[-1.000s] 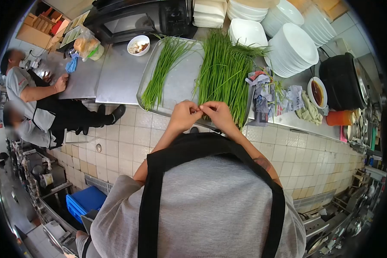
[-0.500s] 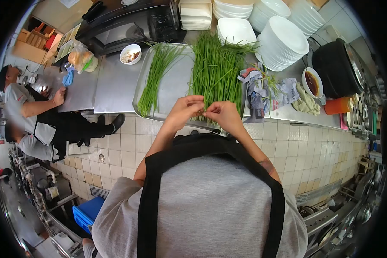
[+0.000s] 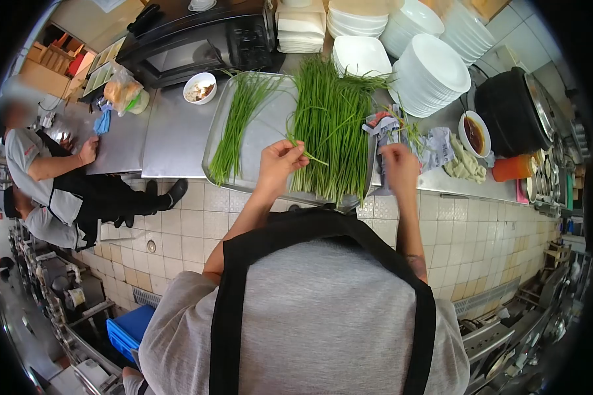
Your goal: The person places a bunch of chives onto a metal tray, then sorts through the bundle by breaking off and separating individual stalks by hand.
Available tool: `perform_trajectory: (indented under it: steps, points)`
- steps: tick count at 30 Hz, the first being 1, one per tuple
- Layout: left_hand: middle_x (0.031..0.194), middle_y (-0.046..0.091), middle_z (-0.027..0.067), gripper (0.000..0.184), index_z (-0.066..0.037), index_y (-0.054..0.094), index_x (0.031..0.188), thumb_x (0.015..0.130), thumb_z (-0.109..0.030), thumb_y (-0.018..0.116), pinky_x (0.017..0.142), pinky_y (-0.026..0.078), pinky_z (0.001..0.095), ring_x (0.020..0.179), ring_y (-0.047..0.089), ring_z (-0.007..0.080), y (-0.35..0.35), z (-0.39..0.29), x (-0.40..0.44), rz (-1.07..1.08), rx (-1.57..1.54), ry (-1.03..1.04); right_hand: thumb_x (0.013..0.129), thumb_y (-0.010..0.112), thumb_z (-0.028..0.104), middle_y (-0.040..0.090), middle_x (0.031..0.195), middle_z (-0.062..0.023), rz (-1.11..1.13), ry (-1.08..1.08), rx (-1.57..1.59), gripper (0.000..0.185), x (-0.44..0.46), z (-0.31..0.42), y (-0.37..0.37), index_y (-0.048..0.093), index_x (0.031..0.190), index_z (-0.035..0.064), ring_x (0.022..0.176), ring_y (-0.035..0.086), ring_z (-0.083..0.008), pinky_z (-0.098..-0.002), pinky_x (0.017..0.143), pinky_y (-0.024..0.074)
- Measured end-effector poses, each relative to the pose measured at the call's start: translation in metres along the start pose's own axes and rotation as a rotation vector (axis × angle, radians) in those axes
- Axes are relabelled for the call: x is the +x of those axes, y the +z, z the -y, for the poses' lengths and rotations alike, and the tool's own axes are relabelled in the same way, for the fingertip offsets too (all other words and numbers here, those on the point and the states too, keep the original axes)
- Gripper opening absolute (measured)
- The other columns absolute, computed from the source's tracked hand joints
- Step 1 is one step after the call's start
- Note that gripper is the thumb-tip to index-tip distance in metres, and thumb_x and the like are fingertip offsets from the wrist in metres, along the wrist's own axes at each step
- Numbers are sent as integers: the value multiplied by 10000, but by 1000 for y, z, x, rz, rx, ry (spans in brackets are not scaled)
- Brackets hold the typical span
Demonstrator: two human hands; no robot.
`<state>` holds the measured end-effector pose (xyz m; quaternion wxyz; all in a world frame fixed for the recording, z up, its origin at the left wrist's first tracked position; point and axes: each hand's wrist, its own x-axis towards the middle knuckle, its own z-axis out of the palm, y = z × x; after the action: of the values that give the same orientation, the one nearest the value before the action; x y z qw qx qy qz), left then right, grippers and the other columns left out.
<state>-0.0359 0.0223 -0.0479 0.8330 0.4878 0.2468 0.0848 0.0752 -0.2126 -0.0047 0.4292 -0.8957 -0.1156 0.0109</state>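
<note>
A large pile of long green garlic chives (image 3: 333,131) lies on the right side of a metal tray (image 3: 265,131). A smaller bunch of chives (image 3: 234,131) rests along the tray's left side. My left hand (image 3: 280,164) pinches a few chive stalks between thumb and fingers, just left of the large pile. Over on the right, my right hand (image 3: 400,163) is at the near edge of crumpled newspaper (image 3: 389,131) with green scraps on it. Its fingers are curled together and slightly blurred; whatever they hold is hidden.
Behind the tray stand a black microwave (image 3: 197,49), a small bowl (image 3: 199,87) and stacked white plates (image 3: 435,69). To the right are a bowl of dark sauce (image 3: 474,133), a cloth (image 3: 466,166) and a black cooker (image 3: 514,108). A co-worker (image 3: 46,158) leans at the counter on the left.
My hands were together at the near end of the large pile. The right hand has moved right to the newspaper; the left has shifted slightly left, with chive stalks in its fingers.
</note>
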Motion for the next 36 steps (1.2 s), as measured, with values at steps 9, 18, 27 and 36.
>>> perform_trajectory:
  steps: [9, 18, 27, 36]
  points:
    - [963, 617, 73, 70, -10, 607, 801, 843, -66, 613, 657, 487, 248, 679, 567, 108, 16, -9, -12, 100, -58, 22, 807, 652, 168, 646, 865, -141, 70, -267, -225, 193, 15, -15, 7, 669, 913, 7, 718, 615, -200, -292, 620, 458]
    - [916, 644, 82, 43, 7, 618, 817, 840, -27, 604, 599, 455, 207, 637, 537, 65, 31, -27, -32, 144, 7, 297, 773, 675, 45, 560, 713, -14, 410, -282, 325, 75, -29, 79, 35, 659, 831, 1, 588, 487, -42, -193, 515, 375]
    - [915, 638, 136, 73, 45, 625, 873, 855, 7, 566, 651, 521, 240, 712, 617, 124, 38, -29, -39, 104, -55, 391, 788, 627, 61, 544, 644, 7, 347, 46, 744, 74, -28, 56, 60, 642, 805, -9, 511, 447, -46, -199, 470, 340]
    - [872, 647, 145, 109, 79, 630, 871, 850, -16, 580, 630, 538, 246, 679, 631, 152, 11, -51, -20, -4, 167, 309, 823, 579, 68, 466, 575, 41, 86, 387, 1173, 86, 4, 24, 53, 632, 837, 1, 448, 325, -30, -206, 416, 257]
